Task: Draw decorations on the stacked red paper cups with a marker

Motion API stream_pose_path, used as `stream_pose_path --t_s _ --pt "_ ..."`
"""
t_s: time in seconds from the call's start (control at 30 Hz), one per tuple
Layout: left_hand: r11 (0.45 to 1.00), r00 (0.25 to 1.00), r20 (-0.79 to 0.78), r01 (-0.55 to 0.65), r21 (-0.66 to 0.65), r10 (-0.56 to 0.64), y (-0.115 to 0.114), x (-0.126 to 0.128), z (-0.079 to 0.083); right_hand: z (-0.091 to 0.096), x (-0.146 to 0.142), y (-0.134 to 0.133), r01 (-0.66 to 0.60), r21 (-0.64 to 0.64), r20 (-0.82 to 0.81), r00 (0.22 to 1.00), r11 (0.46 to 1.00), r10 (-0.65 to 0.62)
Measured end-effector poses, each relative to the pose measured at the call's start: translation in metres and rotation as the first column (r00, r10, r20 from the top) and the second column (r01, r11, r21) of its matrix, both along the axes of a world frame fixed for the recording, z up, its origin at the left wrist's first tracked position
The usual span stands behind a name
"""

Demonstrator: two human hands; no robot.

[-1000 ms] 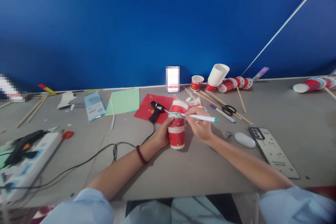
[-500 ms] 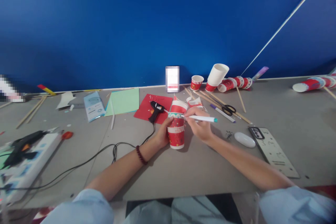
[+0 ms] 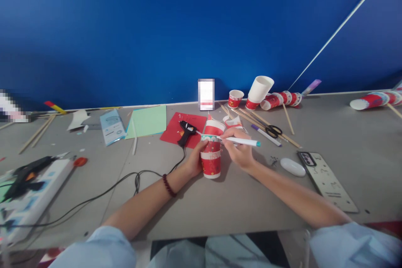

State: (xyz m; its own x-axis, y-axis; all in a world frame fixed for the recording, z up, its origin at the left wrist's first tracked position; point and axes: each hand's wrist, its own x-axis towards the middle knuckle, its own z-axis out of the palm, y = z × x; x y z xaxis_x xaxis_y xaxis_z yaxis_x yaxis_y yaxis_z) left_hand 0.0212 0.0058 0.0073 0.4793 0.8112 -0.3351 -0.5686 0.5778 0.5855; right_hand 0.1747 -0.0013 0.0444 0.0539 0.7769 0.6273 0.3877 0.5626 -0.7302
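Note:
In front of me stands a column of red and white paper cups (image 3: 211, 162), joined end to end, with a teal and white band near its upper part. My left hand (image 3: 196, 160) wraps round the column's left side, thumb on the front. A white marker pen (image 3: 240, 141) with a teal end is pinched in my right hand (image 3: 239, 150), its tip at the teal band on the cups' right side. Whether the tip touches the cup is too small to tell. Just behind my left hand, a black glue gun (image 3: 186, 133) lies on red paper (image 3: 172, 130).
Black scissors (image 3: 274, 131), wooden sticks (image 3: 256, 118) and a purple-capped marker (image 3: 266, 135) lie behind my right hand. A white mouse (image 3: 292, 167) and a phone (image 3: 328, 182) are at right. White stacked cups (image 3: 261, 88) stand by the blue wall. A power strip (image 3: 44, 197) sits left.
The marker pen and my right hand have shifted very slightly along the teal band. My left hand and the cups stay in place.

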Motion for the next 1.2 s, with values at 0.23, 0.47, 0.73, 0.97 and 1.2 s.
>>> stream_pose_path --t_s 0.23,0.47,0.73,0.97,1.2 --pt "1.0 1.0 0.009 -0.02 -0.013 0.02 0.0004 0.0008 0.0001 0.0009 0.0001 -0.0006 -0.005 0.011 0.006 1.0 1.0 0.005" --pt "1.0 1.0 0.007 -0.005 -0.003 0.005 0.0008 -0.0001 -0.0019 0.0001 0.0009 0.0002 -0.009 0.005 0.009 1.0 1.0 0.009" --pt "1.0 1.0 -0.012 -0.011 -0.007 0.011 0.003 -0.001 -0.0054 -0.001 0.0016 0.0008 -0.014 0.01 -0.003 1.0 1.0 0.014" --pt "1.0 1.0 0.006 -0.025 0.0 0.025 0.003 -0.0003 -0.0029 0.0002 0.0005 0.0001 -0.022 0.014 0.011 1.0 1.0 0.022" --pt "0.999 0.999 0.033 -0.034 -0.002 0.034 0.0022 0.0009 -0.001 -0.0004 0.0001 -0.0006 -0.044 0.0 -0.01 0.999 0.999 0.044"
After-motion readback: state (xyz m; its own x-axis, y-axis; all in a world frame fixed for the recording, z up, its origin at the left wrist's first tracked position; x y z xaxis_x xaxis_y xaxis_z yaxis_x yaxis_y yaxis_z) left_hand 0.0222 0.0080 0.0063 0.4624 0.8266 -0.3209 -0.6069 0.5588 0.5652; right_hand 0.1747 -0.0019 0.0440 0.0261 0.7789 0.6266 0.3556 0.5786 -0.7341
